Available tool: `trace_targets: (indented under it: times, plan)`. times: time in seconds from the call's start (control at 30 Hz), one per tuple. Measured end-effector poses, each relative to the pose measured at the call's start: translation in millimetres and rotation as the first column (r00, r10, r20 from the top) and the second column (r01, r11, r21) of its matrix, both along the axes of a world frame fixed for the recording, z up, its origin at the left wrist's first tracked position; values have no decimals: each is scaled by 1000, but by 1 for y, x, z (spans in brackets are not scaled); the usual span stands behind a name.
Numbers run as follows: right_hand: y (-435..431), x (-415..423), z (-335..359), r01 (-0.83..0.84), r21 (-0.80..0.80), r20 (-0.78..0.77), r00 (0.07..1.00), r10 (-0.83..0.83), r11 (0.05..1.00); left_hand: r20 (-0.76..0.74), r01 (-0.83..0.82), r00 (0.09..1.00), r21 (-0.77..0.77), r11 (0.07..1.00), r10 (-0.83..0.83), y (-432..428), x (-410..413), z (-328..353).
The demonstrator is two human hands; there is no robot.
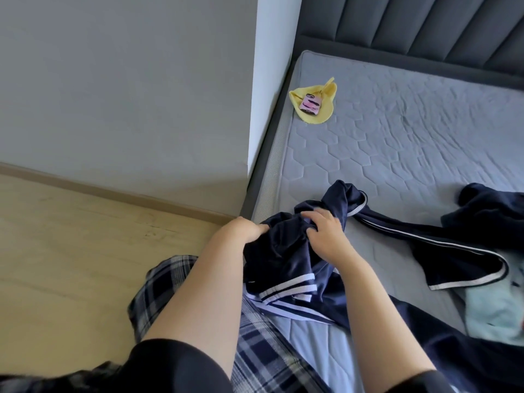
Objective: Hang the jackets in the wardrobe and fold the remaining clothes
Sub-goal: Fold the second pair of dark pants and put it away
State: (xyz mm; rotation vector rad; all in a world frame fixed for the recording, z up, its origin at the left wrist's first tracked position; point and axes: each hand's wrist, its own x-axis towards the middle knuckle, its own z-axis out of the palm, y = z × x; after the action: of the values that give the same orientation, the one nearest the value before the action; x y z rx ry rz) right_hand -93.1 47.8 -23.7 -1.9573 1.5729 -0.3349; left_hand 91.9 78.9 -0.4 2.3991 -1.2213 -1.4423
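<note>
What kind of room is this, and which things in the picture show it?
Most likely a bedroom. A bare quilted mattress meets a padded headboard, and clothes, among them a navy striped garment, are spread on the mattress.

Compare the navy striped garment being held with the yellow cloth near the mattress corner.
The navy garment is dark with white stripe trim; the yellow cloth is plain pale yellow with a pink tag on it. The navy garment is bunched and gripped by the left hand and right hand; the yellow cloth lies untouched. The navy garment looks much larger. Both lie at least partly on the grey mattress.
</note>
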Motion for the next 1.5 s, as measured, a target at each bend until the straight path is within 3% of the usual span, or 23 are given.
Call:
trace_targets:
  times: [0.03, 0.1, 0.17, 0.3, 0.4, 0.5, 0.53, 0.6, 0.67, 0.7, 0.77, 0.83, 0.93, 1.03, 1.07, 1.13, 1.2, 1.23, 1.3, 1.37, 1.43, 1.5]
  plan:
    - [-3, 2, -7, -15, -14, -78, 997, 13, 1000, 21, 53, 998, 2, 999, -53, 1, 0, -1]
    - [-3, 3, -26, -73, 121, -240, 966, 101, 990, 19, 101, 995, 23, 995, -101, 2, 0, -6]
    - [6, -1, -46, -9, 234, -375, 922, 98, 972, -20, 120, 993, 69, 990, -119, 4, -1, -13]
    - [17, -4, -58, 191, 189, -364, 924, -112, 963, -217, -55, 975, -35, 998, 46, 0, -5, -24]
    - [22, -10, -40, 50, 314, -377, 923, 77, 948, -318, -156, 941, -114, 981, 113, -5, -8, -25]
    - [27, -21, -12, -49, 496, -194, 967, 166, 867, -250, -118, 967, -293, 949, 43, -9, -7, -20]
    - [26, -23, -4, -51, 467, -125, 984, 124, 883, -227, -80, 974, -357, 931, -3, -9, -8, -17]
    - [16, -23, 5, 57, 169, -13, 998, -56, 984, -180, 24, 977, -455, 890, -119, -10, -10, -12]
    - [2, -18, 9, 181, -164, 20, 983, -180, 970, -150, 111, 965, -507, 854, -214, -11, -11, -9]
    - [-2, -15, 7, 144, -230, -41, 987, -157, 962, -147, 129, 960, -522, 843, -238, -12, -11, -7]
    - [-4, -9, -5, -1, -116, -310, 950, -35, 993, -149, 106, 963, -557, 824, -225, -9, -10, -4]
    - [4, -7, -24, -11, 148, -490, 868, 83, 989, -117, 42, 982, -624, 780, -146, -6, -7, -1]
    - [10, -11, -29, 119, 261, -564, 824, 52, 958, -59, -19, 998, -703, 711, -32, -3, -4, 1]
    - [9, -15, -16, 125, 433, -547, 823, 150, 893, -63, -35, 998, -692, 721, -12, -6, -4, 3]
    - [11, -17, -13, 121, 450, -529, 834, 155, 885, -69, -22, 997, -683, 730, -34, -6, -4, 2]
    - [10, -23, -14, 103, 311, -426, 904, 41, 945, -113, 0, 988, -683, 730, -105, -7, -6, 1]
    - [3, -26, -20, 186, 77, -129, 976, -175, 980, -183, 8, 967, -672, 741, -177, -7, -8, 1]
    - [-1, -24, -20, 256, 75, 83, 962, -262, 964, -211, 12, 957, -660, 751, -200, -6, -9, 2]
    - [-8, -16, -22, 243, 354, 497, 769, -402, 903, -254, 13, 941, -634, 773, -224, -6, -10, 6]
    - [-10, -11, -26, 5, 612, 646, 572, -504, 791, -285, 21, 925, -618, 786, -249, -6, -11, 6]
    - [-11, -9, -26, -170, 675, 673, 542, -503, 718, -326, 9, 909, -608, 794, -259, -6, -10, 5]
    - [-14, -9, -29, -213, 666, 686, 551, -475, 715, -368, -20, 894, -602, 798, -255, -6, -9, 4]
